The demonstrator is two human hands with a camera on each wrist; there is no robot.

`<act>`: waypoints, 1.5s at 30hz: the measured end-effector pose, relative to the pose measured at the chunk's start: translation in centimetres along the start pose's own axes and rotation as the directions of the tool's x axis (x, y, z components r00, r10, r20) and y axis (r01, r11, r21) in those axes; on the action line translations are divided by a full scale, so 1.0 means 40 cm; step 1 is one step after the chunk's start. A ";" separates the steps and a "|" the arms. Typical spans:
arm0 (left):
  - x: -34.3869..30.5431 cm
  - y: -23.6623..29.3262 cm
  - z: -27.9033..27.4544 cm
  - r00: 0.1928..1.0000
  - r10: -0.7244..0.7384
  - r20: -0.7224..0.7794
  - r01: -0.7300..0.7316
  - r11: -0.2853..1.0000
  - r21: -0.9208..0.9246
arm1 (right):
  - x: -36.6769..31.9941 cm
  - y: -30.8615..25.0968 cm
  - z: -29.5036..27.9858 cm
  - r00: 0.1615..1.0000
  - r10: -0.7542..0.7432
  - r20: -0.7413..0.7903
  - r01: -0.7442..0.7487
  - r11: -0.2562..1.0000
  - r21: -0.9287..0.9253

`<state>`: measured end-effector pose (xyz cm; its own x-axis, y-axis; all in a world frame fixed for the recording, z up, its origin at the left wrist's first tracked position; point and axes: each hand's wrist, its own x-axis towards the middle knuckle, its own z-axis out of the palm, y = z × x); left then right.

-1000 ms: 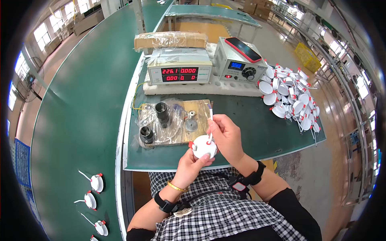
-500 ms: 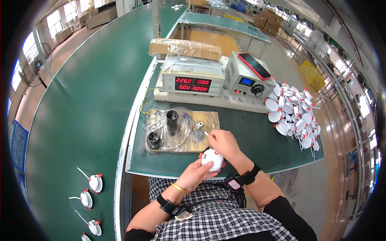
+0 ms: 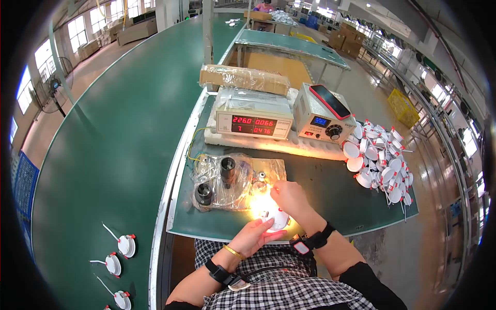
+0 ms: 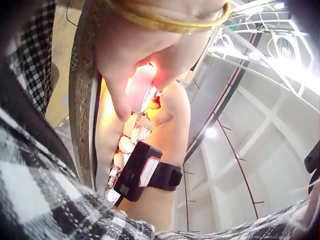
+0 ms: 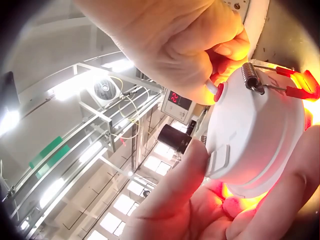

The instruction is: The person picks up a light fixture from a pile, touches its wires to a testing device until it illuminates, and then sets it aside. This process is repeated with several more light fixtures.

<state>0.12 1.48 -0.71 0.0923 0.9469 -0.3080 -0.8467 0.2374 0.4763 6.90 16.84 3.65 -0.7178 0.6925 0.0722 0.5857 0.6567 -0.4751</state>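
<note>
A round white downlight point(image 3: 279, 221) with red-sleeved spring clips is held in my left hand point(image 3: 251, 237), thumb on its back and fingers beneath. It is lit, throwing a bright warm glow forward and onto the fingers. My right hand point(image 3: 293, 199) pinches the downlight's white cable point(image 5: 212, 86) just beyond the red grommet; the cable's far end is hidden by the fingers and glare. Those fingers are at the near right corner of a wooden board point(image 3: 275, 166), close to small metal contacts point(image 3: 262, 176). Two black round sockets point(image 3: 227, 170) stand on the board's plastic-wrapped left part.
Behind the board, a power meter point(image 3: 253, 125) with red digits and a grey box with a dial point(image 3: 321, 121), topped by a phone point(image 3: 330, 101), stand on white foam. Many downlights point(image 3: 382, 160) are heaped at right. Several more lie on the green belt point(image 3: 103, 181) at left.
The downlight has lit up and the meter's readings have risen from zero. My right hand has drawn lower over the board with the cable. The head view has shifted.
</note>
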 end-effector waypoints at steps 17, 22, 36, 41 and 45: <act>-0.002 0.001 0.006 0.999 -0.023 -0.045 0.027 0.997 0.074 | -0.001 -0.011 0.007 1.000 0.012 0.021 -0.011 0.999 -0.031; -0.006 -0.001 0.017 0.999 0.026 -0.020 -0.023 0.991 0.135 | -0.002 -0.012 0.013 0.999 -0.004 -0.035 0.003 1.000 -0.028; 0.005 -0.014 0.007 0.999 0.033 -0.026 -0.029 0.989 0.143 | -0.005 -0.010 0.012 0.999 -0.016 -0.047 0.015 1.000 -0.019; 0.006 -0.010 0.005 1.000 0.022 -0.014 -0.020 0.990 0.142 | -0.006 -0.012 0.011 0.999 -0.011 -0.040 0.010 1.000 -0.014; 0.004 -0.007 0.010 0.999 0.018 -0.031 -0.013 0.989 0.144 | -0.007 -0.011 0.012 0.999 -0.017 -0.042 0.017 1.000 -0.010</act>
<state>0.59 1.65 -0.55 0.0609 0.9439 -0.3246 -0.7635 0.2535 0.5940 6.66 16.23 3.43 -0.7115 0.6928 0.1173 0.5770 0.6713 -0.4652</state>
